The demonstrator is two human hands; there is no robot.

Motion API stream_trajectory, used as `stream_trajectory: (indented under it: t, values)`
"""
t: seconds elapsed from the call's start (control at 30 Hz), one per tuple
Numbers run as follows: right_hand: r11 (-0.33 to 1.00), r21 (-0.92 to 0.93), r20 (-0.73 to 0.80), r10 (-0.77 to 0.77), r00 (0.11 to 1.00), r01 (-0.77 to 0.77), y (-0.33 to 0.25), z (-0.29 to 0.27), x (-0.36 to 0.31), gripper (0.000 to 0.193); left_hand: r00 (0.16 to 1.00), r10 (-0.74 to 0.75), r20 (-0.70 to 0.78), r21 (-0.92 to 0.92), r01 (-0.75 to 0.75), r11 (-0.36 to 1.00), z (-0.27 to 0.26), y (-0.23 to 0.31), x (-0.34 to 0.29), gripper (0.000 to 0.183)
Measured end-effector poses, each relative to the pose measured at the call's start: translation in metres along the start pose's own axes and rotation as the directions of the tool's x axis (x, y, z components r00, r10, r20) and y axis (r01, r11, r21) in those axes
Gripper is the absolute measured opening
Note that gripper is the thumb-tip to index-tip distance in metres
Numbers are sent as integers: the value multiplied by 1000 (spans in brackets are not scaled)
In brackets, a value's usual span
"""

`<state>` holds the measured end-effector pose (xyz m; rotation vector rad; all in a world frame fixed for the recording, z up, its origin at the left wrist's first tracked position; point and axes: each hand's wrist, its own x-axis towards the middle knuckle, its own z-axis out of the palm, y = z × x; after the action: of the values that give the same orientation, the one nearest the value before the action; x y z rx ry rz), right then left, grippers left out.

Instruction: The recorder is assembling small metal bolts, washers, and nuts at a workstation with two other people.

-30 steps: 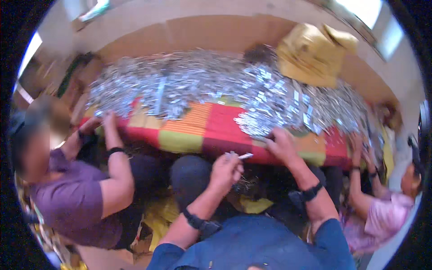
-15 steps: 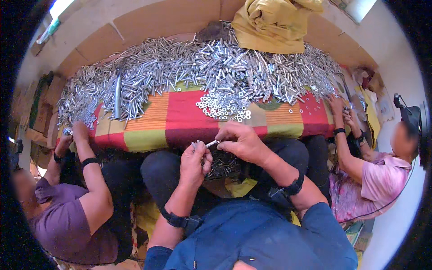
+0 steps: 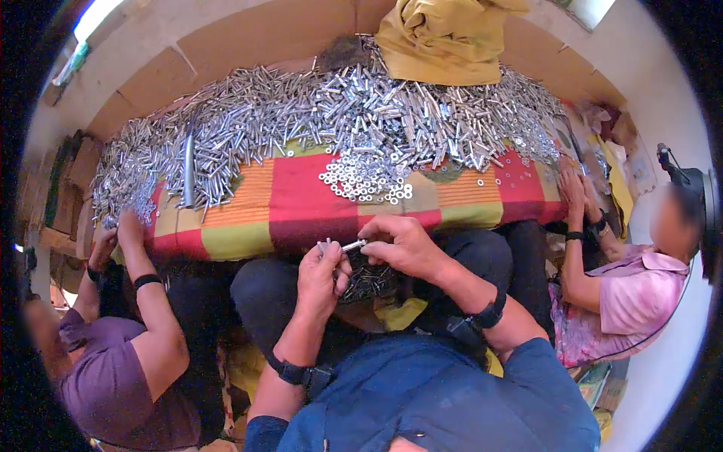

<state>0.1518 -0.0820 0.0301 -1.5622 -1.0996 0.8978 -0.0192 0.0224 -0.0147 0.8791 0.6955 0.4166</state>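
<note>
My left hand is closed around a slim silver metal bolt, which sticks out to the right between thumb and fingers. Another short piece of metal pokes up beside the left thumb. At the bolt's right end, the thumb and forefinger of my right hand pinch its tip; any small part there is too hidden to name. Both hands are above my lap, just short of the table edge. Beyond them, a heap of flat washers lies in front of a large pile of metal bolts.
A patchwork cloth covers the table. Yellow-brown fabric lies on the pile at the back, and a metal tube at left. Below my hands is a container of dark metal pieces. Co-workers sit on both sides, their hands at the table edge.
The view has shifted slightly, so the table sits a little further left. My hands keep their hold on the bolt, the right slightly lower. The right co-worker's hands have moved.
</note>
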Motion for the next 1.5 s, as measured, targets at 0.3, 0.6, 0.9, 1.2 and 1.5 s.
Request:
stream_trajectory:
  t: [0.3, 0.6, 0.9, 1.2, 1.5]
  values:
    - [988, -9, 25, 157, 987, -156, 1, -2, -2, 22, 1000, 1, 21, -18, -1, 1000, 4, 0, -1, 27]
    - [999, 21, -81, 52, 995, -50, -6, 7, -4, 26, 1000, 5, 30, 46, -6, 999, 0, 1, -1, 22]
    - [936, 8, 69, 350, 934, -352, -8, -2, -1, 21, 999, 31, 30, 22, -32, 999, 0, 2, -3, 27]
    - [799, -551, 196, -155, 968, 240, 14, -2, -11, 24, 998, 8, 69, 55, -12, 998, 5, 3, -1, 25]
    - [885, 238, 113, 384, 917, -400, 4, 8, -17, 19, 998, 69, 4, 186, -69, 980, 5, 3, -5, 23]
